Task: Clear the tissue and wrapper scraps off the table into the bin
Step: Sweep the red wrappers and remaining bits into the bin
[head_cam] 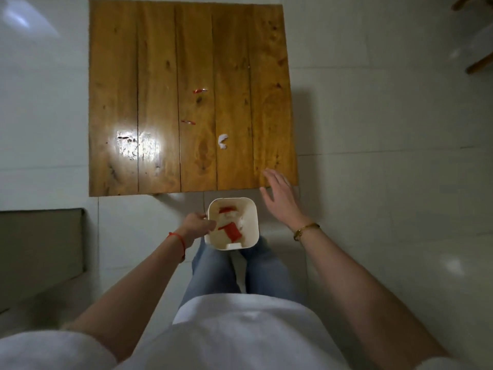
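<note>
My left hand (198, 222) grips the bin (231, 222) rim; right hand (280, 196) spread empty; tissue (222, 142) looks soft and light, pinch its middle.

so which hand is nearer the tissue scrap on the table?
Right. The right hand hovers open at the table's near edge, just below-right of the tissue scrap. The left hand grips the bin rim.

The left hand's (198, 225) fingertips go over the bin's (253, 225) rim, so they are hidden. The two red scraps (200, 90) (188, 122) near the middle of the desk (160, 76) are too small to tell what they are. The brown chair legs (477, 62) are cut off at the top right edge.
</note>
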Tool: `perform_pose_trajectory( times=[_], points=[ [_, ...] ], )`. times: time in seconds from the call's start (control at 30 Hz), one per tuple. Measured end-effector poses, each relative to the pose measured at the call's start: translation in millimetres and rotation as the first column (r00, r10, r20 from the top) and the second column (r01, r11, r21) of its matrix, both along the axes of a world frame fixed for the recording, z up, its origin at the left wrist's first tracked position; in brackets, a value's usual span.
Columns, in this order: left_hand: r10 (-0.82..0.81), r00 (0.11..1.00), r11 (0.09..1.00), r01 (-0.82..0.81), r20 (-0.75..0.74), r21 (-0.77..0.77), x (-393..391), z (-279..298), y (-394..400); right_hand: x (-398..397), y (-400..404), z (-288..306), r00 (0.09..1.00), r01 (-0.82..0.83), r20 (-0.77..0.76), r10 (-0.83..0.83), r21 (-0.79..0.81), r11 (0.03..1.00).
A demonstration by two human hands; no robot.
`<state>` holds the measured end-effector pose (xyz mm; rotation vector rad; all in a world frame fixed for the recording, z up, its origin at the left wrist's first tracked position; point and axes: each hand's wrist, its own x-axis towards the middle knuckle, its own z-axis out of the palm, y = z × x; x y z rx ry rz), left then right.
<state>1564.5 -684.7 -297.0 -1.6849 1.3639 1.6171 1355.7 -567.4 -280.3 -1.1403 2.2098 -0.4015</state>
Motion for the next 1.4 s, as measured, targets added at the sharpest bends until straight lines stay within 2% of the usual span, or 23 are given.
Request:
perform_pose_trajectory(
  times=[0.27,0.67,0.9,1.03,1.17,1.27,1.4],
  points=[
    [0.09,0.996,0.995,-0.09,0.013,0.038,-7,-59,-5,-35,-82,-61,0.965,-0.262,-0.013,0.263,0.071,0.963],
    [0.156,0.986,0.986,-0.159,0.05,0.057,0,-141,-18,-42,-174,-143,0.855,-0.511,-0.055,0.517,0.089,0.855],
    [0.185,0.982,0.981,-0.187,0.042,0.053,2,-148,-20,-17,-136,-155,0.786,-0.616,-0.038,0.617,0.046,0.787],
    [0.206,0.978,0.978,-0.207,0.039,0.021,3,-147,-21,9,-91,-153,0.677,-0.733,-0.003,0.736,0.088,0.675],
    [0.214,0.977,0.977,-0.214,0.004,0.024,3,-146,-20,30,-50,-152,0.582,-0.813,0.099,0.807,0.074,0.577],
    [0.182,0.983,0.983,-0.182,0.006,0.007,6,-148,-20,33,-47,-152,0.62,-0.783,0.123,0.775,0.023,0.622],
    [0.146,0.989,0.989,-0.146,0.006,-0.021,10,-150,-22,20,-81,-152,0.752,-0.659,0.051,0.657,0.02,0.752]
  ],
)
